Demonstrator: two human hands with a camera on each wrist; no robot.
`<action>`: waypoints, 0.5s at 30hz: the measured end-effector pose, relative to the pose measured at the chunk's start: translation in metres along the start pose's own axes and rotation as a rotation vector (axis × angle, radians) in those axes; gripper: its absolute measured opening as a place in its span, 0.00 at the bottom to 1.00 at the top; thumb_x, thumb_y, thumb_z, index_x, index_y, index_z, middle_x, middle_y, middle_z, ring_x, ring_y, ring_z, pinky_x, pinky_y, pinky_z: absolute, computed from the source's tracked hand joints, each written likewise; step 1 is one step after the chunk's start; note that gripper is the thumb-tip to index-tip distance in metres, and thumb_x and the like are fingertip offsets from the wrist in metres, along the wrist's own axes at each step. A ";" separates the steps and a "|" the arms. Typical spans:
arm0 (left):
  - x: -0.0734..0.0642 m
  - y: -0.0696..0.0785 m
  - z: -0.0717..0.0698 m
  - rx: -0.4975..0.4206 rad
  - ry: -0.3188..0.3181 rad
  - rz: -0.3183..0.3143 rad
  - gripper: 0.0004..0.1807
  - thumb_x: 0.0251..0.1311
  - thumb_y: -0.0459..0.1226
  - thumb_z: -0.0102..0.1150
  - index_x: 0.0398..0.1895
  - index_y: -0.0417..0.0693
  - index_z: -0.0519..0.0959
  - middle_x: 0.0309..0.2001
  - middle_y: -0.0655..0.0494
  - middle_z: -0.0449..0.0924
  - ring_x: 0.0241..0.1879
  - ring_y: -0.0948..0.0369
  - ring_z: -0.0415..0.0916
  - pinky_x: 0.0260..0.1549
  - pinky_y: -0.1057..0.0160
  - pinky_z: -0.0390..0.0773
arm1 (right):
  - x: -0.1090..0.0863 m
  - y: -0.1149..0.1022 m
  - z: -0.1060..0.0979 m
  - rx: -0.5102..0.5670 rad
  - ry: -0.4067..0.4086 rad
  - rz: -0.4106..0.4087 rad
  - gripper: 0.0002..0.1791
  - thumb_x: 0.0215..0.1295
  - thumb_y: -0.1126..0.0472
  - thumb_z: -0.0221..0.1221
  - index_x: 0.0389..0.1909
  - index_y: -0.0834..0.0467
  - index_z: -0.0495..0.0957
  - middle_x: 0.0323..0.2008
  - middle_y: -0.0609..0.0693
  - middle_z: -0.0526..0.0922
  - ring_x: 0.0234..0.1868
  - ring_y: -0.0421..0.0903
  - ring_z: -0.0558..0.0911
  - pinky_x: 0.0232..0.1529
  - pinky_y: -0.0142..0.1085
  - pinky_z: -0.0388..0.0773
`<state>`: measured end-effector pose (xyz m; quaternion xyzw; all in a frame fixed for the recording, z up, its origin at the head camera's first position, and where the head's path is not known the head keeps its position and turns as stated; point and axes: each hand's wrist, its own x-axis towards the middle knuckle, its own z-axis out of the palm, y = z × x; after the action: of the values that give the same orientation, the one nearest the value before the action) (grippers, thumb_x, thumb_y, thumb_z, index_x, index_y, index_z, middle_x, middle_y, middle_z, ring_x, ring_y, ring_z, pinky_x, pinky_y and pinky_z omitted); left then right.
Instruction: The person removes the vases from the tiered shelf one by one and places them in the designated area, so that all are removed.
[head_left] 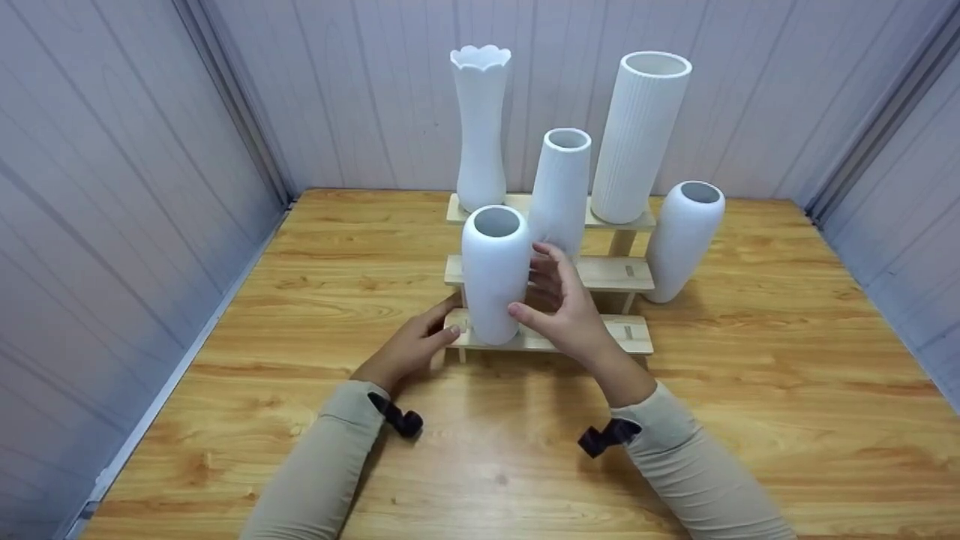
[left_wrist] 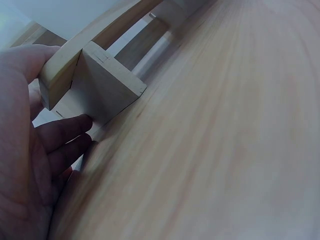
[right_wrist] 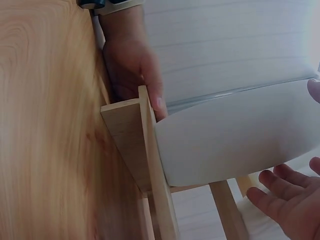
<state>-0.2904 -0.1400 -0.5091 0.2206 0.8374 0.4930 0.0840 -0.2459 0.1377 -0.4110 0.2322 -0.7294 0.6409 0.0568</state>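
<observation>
A smooth white vase (head_left: 495, 274) stands upright at the left part of the lowest step of a wooden three-step stand (head_left: 637, 335). My left hand (head_left: 412, 341) grips the left end of that step. In the left wrist view its thumb lies on the board while the fingertips (left_wrist: 82, 122) reach the side panel below. Around the vase's right side my right hand (head_left: 566, 307) is loosely spread, its thumb at the vase's edge. In the right wrist view the fingers (right_wrist: 270, 197) are gently bent beside the vase's wall (right_wrist: 235, 135).
On the top step stand a scalloped-rim vase (head_left: 481, 127) and a ribbed cylindrical vase (head_left: 641, 139). A tapered vase (head_left: 561, 187) occupies the middle step, close behind my right fingers. Another rounded vase (head_left: 684, 244) is on the table (head_left: 750, 375), right of the stand. Panelled walls (head_left: 360, 90) enclose the table.
</observation>
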 end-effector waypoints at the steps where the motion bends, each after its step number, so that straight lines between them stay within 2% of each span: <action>1: 0.000 0.000 0.000 -0.005 0.000 0.007 0.36 0.73 0.56 0.52 0.80 0.65 0.56 0.78 0.60 0.56 0.76 0.53 0.55 0.72 0.52 0.58 | 0.001 0.001 0.001 0.006 -0.001 0.007 0.47 0.59 0.60 0.73 0.75 0.53 0.56 0.64 0.57 0.72 0.64 0.54 0.75 0.65 0.51 0.72; 5: 0.001 -0.002 0.001 -0.033 -0.010 0.045 0.35 0.74 0.53 0.52 0.80 0.62 0.56 0.78 0.60 0.56 0.77 0.56 0.52 0.73 0.52 0.56 | 0.003 0.005 0.006 0.022 -0.001 0.035 0.49 0.58 0.61 0.74 0.75 0.53 0.55 0.64 0.58 0.72 0.63 0.55 0.77 0.63 0.51 0.74; 11: 0.001 0.000 0.000 0.002 0.006 0.006 0.35 0.73 0.55 0.52 0.80 0.63 0.57 0.78 0.59 0.56 0.75 0.51 0.56 0.72 0.48 0.58 | 0.007 0.010 0.013 0.044 0.007 0.051 0.51 0.57 0.61 0.75 0.76 0.52 0.54 0.67 0.58 0.70 0.63 0.56 0.76 0.64 0.51 0.73; 15: 0.001 0.000 0.000 0.011 0.008 -0.019 0.36 0.73 0.56 0.52 0.80 0.64 0.57 0.78 0.59 0.56 0.75 0.50 0.56 0.72 0.49 0.57 | 0.012 0.014 0.019 -0.011 0.015 0.042 0.53 0.55 0.57 0.76 0.76 0.50 0.55 0.68 0.55 0.69 0.64 0.54 0.74 0.65 0.52 0.71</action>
<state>-0.2912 -0.1397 -0.5089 0.2113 0.8423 0.4886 0.0843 -0.2578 0.1170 -0.4223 0.2117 -0.7372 0.6397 0.0498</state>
